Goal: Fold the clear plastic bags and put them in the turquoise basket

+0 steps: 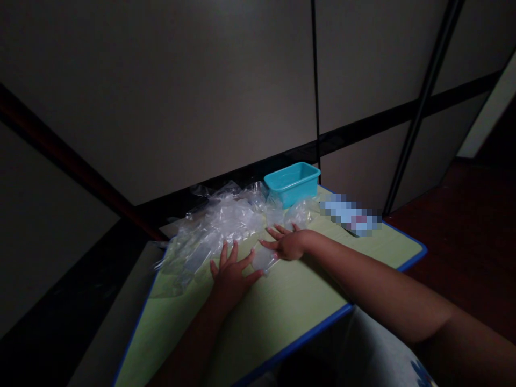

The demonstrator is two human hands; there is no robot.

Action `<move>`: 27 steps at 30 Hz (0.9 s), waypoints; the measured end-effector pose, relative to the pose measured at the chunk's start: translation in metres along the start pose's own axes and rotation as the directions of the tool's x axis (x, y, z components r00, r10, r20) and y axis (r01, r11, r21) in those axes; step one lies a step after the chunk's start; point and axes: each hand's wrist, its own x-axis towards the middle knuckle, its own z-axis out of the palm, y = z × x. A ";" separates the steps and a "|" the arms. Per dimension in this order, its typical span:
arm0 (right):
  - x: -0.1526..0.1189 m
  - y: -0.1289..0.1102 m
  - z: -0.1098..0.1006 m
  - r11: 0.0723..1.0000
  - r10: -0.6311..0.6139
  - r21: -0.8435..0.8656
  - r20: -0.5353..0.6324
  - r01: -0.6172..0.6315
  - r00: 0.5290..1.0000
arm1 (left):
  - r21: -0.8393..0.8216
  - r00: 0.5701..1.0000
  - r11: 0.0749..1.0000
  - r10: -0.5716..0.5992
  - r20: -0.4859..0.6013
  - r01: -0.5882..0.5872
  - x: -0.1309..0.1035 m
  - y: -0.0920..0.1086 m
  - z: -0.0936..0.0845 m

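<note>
A small clear plastic bag (264, 258) lies flat on the yellow-green tabletop (310, 290), between my two hands. My left hand (231, 271) has its fingers spread, with the thumb and index finger at the bag's left edge. On the bag's other side is my right hand (289, 244), palm down, fingers stretched out and touching its right edge. Just beyond my fingertips spreads a heap of crumpled clear plastic bags (229, 215), reaching the table's left edge.
At the back of the table stands a turquoise plastic tub (292, 185), against the heap. A blurred-out flat item (349, 215) lies to its right. Grey-brown panels (201, 97) with dark strips rise behind the table. The tabletop has a blue edge (298, 341).
</note>
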 end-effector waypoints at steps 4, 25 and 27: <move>-0.002 -0.001 0.000 1.000 0.007 -0.021 0.012 -0.007 1.000 | -0.006 1.000 1.000 0.007 -0.008 -0.007 -0.001 0.000 0.001; 0.006 0.005 -0.007 0.938 -0.314 -0.025 -0.487 0.347 0.815 | -0.107 0.946 0.987 0.078 -0.314 -0.117 0.004 -0.007 -0.003; 0.005 0.004 -0.007 0.929 -0.340 -0.034 -0.472 0.369 0.813 | -0.111 0.951 0.985 0.093 -0.296 -0.131 0.003 -0.005 -0.004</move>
